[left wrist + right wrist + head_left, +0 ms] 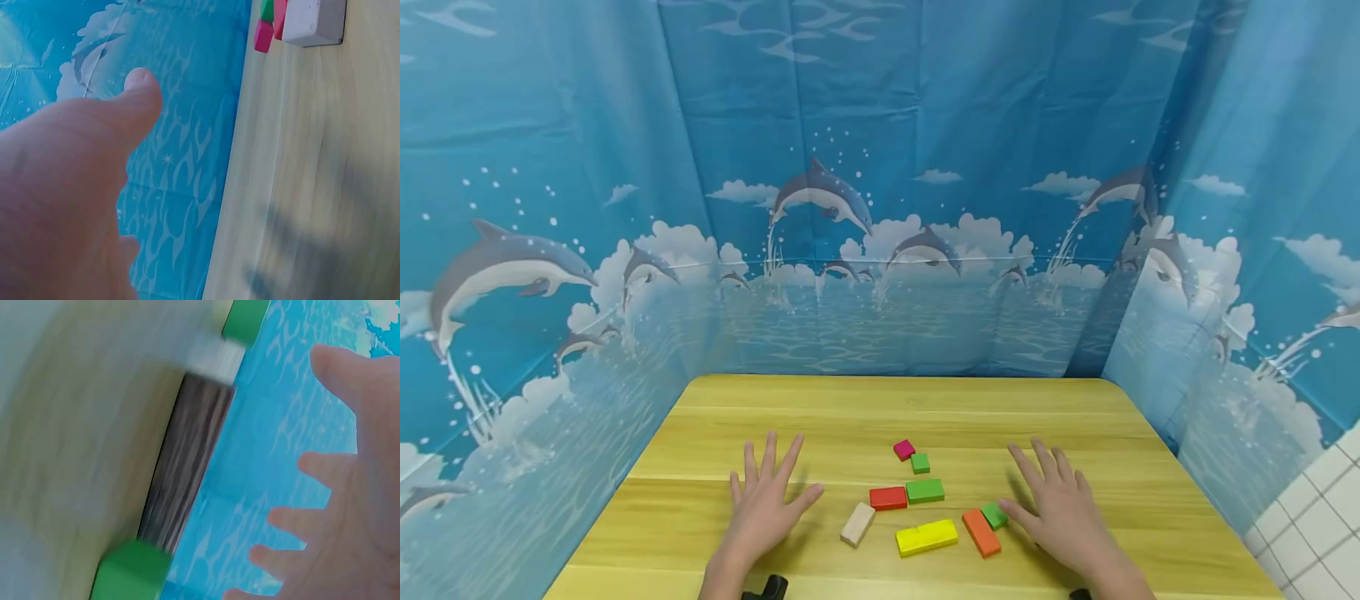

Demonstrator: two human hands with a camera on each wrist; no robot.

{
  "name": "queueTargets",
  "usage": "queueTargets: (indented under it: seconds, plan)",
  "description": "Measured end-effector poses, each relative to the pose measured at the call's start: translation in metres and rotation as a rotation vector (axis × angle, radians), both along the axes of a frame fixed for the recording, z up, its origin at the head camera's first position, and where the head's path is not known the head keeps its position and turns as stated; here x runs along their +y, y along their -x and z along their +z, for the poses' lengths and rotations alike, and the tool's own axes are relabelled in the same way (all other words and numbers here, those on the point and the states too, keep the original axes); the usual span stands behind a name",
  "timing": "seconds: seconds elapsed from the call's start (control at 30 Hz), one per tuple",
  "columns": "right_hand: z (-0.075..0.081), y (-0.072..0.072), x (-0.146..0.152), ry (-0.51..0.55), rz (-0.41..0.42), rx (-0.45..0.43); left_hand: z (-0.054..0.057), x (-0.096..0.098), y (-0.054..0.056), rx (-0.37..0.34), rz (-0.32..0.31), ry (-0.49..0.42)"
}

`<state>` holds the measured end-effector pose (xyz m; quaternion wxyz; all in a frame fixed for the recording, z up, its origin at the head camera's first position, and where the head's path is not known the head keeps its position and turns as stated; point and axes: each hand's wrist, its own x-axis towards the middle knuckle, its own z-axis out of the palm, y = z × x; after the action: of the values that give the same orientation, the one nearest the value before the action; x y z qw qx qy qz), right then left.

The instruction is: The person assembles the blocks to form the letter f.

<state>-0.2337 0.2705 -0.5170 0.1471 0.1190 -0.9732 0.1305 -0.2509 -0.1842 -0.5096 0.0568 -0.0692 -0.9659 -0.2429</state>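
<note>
My left hand point(763, 510) is held over the left part of the table with its fingers spread. A beige block point(857, 525) lies nearest to it, apart from the thumb. On the right, my right hand point(1060, 515) has its fingers extended, holding nothing. Its thumb tip appears beside a small green block point(995, 516); whether they touch I cannot tell. Against that block lies an orange block point(981, 533). Between the hands are a yellow block point(927, 538), a red block point(888, 498) and a longer green block point(925, 491). Farther back, a magenta block point(904, 450) meets another small green block point(921, 463).
The blocks lie on a yellowish wooden table point(835, 400). A blue curtain point(880, 325) with dolphins surrounds its back and sides. White tiles point(1315, 517) show at far right. In the right wrist view, a dark striped surface point(184, 465) is blurred.
</note>
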Motion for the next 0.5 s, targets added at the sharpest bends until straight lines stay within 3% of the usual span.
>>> queueTargets:
  seconds: [0.2, 0.5]
  plan:
    - [0.004, -0.004, -0.018, 0.054, 0.037, -0.011, 0.003, 0.005, 0.003, -0.008, -0.045, -0.060]
    - [0.010, -0.008, -0.055, 0.124, 0.122, -0.056, 0.001, 0.013, -0.004, -0.048, -0.167, -0.175]
